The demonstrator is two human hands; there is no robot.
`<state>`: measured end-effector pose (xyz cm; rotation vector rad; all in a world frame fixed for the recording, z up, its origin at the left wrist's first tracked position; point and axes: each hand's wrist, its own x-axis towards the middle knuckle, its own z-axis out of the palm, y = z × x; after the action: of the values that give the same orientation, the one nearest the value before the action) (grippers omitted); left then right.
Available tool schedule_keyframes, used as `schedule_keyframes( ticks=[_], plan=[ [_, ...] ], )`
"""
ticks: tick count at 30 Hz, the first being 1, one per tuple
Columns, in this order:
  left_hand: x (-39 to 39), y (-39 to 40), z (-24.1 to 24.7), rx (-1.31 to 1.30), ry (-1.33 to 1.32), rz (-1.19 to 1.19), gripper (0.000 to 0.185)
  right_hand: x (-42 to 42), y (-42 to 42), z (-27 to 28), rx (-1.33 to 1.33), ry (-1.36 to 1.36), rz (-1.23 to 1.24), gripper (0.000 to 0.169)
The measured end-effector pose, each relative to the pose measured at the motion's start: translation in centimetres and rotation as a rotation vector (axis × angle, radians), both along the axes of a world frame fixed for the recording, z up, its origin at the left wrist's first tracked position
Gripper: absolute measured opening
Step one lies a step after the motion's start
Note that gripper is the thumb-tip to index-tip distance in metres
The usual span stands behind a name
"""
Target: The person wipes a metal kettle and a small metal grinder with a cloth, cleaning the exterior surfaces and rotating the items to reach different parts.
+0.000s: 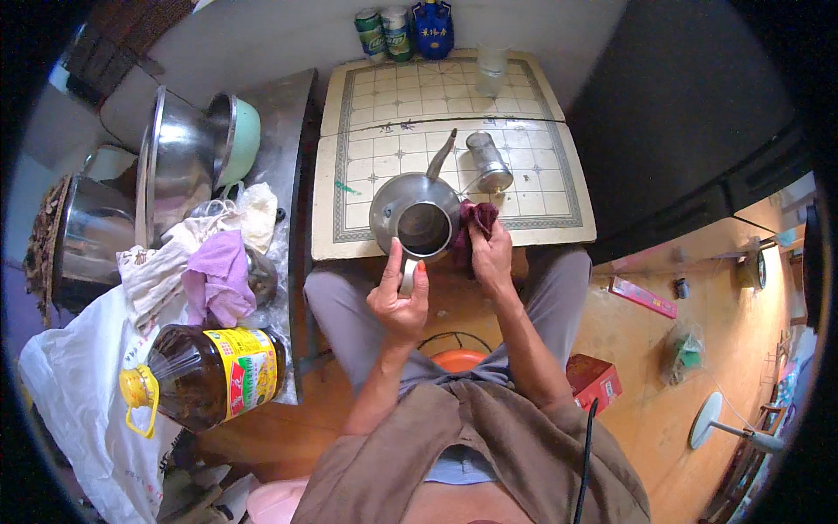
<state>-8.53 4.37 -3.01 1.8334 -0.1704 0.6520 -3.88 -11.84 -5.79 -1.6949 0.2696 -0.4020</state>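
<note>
My left hand (399,304) grips the pale handle (408,278) of a metal spouted pot (386,209). The pot has no lid on, and its round mouth faces up toward me while the spout points away. It is at the near edge of the board-topped table (366,157). In my right hand (491,255) is a bunched dark red cloth (481,216), pressed against the pot's right side. Just beyond the cloth lies a cylindrical container (488,160) with a metal end and a small brass-coloured knob.
At the back stand two green-and-white cans (383,36), a blue bottle (433,33) and a clear cup (491,69). Left, a metal surface (278,111) carries basins (239,141), a purple cloth (219,278) and a large oil bottle (209,376). A red box (592,380) sits on the floor.
</note>
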Motion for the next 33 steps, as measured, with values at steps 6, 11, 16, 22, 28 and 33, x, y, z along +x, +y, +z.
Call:
schedule_keyframes(
  ticks=[6, 11, 16, 22, 28, 33],
  plan=[
    [-0.4, 1.4, -0.7, 0.016, -0.006, 0.011, 0.048, -0.1, 2.9, 2.8, -0.079, -0.381, 0.044, 0.029],
    [0.0, 1.2, -0.8, -0.059, -0.06, 0.009, 0.048, 2.9, 1.2, 0.1, -0.027, -0.182, 0.036, 0.022],
    [0.0, 2.4, -1.2, -0.118, -0.059, 0.034, 0.049, 2.2, 0.7, -0.7, -0.068, -0.04, 0.026, 0.018],
    [0.0, 4.6, -0.5, -0.079, 0.121, 0.001, 0.048, 0.6, 1.4, 0.3, 0.052, 0.041, 0.01, 0.014],
    [0.8, 5.0, 4.4, -0.022, 0.298, 0.029, 0.037, 0.4, 1.8, 0.0, -0.106, -0.092, 0.006, 0.018],
    [1.0, 4.9, 5.4, -0.02, 0.372, -0.012, 0.071, -0.6, 2.4, 0.0, -0.203, -0.146, -0.028, 0.022]
  ],
)
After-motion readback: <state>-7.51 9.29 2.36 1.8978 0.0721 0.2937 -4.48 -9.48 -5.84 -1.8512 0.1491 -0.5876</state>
